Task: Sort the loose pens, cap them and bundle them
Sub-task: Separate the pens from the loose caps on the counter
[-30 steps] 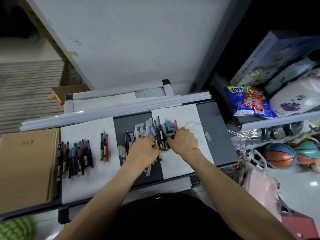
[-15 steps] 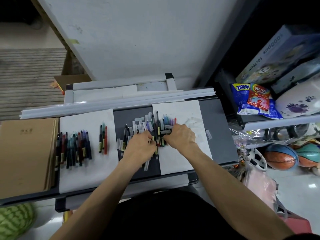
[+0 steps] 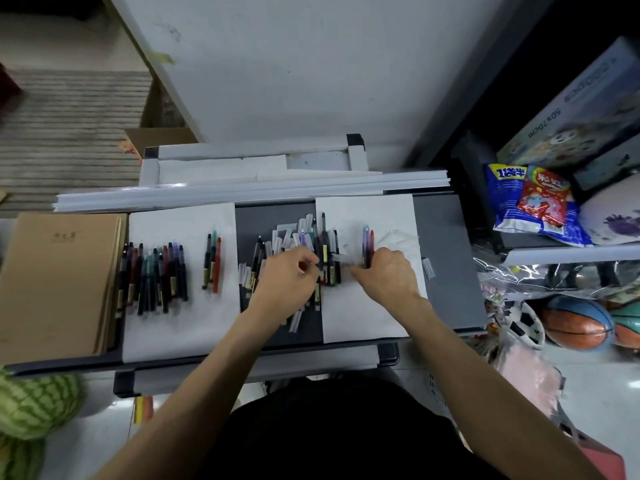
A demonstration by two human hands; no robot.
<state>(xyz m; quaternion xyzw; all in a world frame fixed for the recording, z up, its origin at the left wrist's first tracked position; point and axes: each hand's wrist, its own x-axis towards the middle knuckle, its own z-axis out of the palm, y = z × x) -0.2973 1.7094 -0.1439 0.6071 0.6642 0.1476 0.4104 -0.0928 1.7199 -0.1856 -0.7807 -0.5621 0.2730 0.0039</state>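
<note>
L hand [image 3: 287,275] sits w/ fingers curled over mixed heap of dark pens & clear plastic caps [image 3: 301,239] at centre of dark grey desk top [image 3: 446,289]; whether it holds anything can't be made out. R hand [image 3: 388,271], just right of heap on right white paper sheet [image 3: 363,317], grips near ends of purple & red pens [image 3: 368,239] pointing far. Left white paper sheet [image 3: 173,327] carries row of dark capped pens [image 3: 156,275], plus 3 separate pens [image 3: 213,263] apart to its right. Brown kraft notebook [image 3: 59,282] lies at left edge. Single clear cap [image 3: 428,268] on desk, right of R hand.
</note>
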